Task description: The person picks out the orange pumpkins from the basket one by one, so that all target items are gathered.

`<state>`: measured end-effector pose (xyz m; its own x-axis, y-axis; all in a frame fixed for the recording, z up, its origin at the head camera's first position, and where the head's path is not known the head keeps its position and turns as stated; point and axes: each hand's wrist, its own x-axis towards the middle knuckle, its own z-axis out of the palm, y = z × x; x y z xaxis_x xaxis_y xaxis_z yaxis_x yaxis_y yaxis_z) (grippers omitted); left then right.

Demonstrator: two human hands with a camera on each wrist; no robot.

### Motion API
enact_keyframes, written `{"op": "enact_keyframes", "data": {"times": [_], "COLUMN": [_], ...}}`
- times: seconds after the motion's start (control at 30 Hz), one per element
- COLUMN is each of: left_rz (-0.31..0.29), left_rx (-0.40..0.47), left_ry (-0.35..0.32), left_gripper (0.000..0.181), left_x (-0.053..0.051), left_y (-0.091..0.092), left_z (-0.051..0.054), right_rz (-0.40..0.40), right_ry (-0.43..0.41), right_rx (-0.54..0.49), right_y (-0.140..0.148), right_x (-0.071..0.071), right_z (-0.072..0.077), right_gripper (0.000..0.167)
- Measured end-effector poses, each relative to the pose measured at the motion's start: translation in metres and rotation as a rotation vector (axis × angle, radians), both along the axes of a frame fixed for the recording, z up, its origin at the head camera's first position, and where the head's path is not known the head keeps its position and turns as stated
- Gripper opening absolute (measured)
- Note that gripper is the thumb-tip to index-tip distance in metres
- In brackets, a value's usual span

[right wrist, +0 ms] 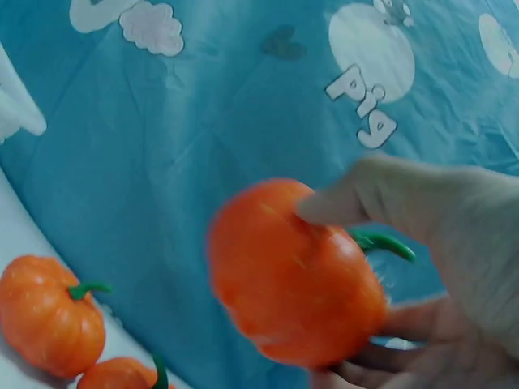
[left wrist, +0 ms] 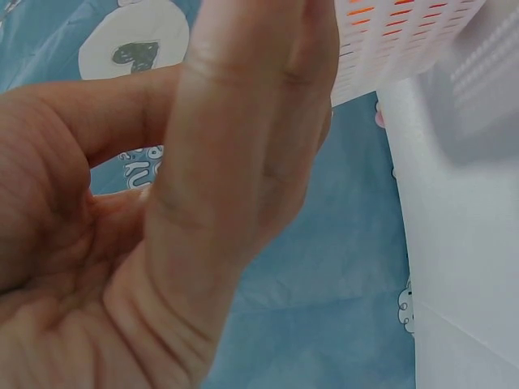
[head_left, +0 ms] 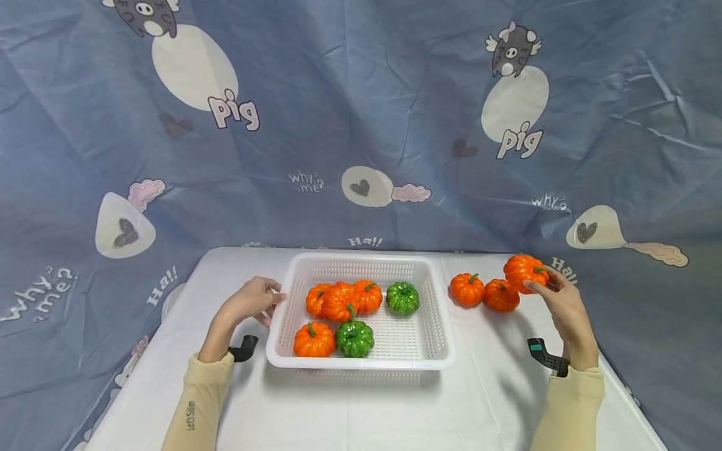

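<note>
At basket rim (head_left: 361, 364), left hand (head_left: 250, 300), pumpkin (head_left: 520, 271) aloft

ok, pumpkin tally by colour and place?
Orange pumpkins in basket: 4
Orange pumpkins on table: 2
Orange pumpkin in right grip: 1
Green pumpkins in basket: 2
Total: 9

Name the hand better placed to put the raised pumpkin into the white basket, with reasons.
Right, I'd judge: the right hand already holds the raised pumpkin. The left hand is at the white basket's left rim, far from that pumpkin.
</note>
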<state>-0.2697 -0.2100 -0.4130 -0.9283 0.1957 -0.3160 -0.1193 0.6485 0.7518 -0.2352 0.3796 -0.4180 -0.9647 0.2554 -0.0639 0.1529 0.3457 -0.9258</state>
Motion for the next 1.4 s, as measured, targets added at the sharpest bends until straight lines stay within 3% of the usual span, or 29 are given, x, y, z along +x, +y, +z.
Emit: {"op": "enact_keyframes", "data": {"times": [0.27, 0.47, 0.7, 0.87, 1.4], "left_rz": [-0.005, -0.006, -0.010, -0.013, -0.013], "left_rx": [0.012, 0.020, 0.014, 0.017, 0.018], "left_ry": [0.008, 0.008, 0.008, 0.010, 0.009], "left_gripper": [0.046, 0.045, 0.045, 0.045, 0.045], "left_x": [0.000, 0.000, -0.001, -0.001, -0.001], "left_y": [-0.001, -0.001, -0.001, -0.002, -0.002], "left_z": [-0.001, -0.001, -0.001, -0.002, -0.002], "right_rz": [-0.302, -0.424, -0.407, -0.412, -0.411], "right_ry": [-0.037, -0.069, -0.114, -0.133, -0.218], "right_rx": [-0.220, -0.172, 0.022, 0.000, 0.009], "right_y": [0.010, 0.017, 0.023, 0.023, 0.024], "right_x": [-0.011, -0.013, -0.014, -0.016, -0.016], "right_z": [-0.020, -0.040, -0.066, -0.080, -0.083], "right_gripper": [0.084, 0.081, 0.075, 0.073, 0.084]}}
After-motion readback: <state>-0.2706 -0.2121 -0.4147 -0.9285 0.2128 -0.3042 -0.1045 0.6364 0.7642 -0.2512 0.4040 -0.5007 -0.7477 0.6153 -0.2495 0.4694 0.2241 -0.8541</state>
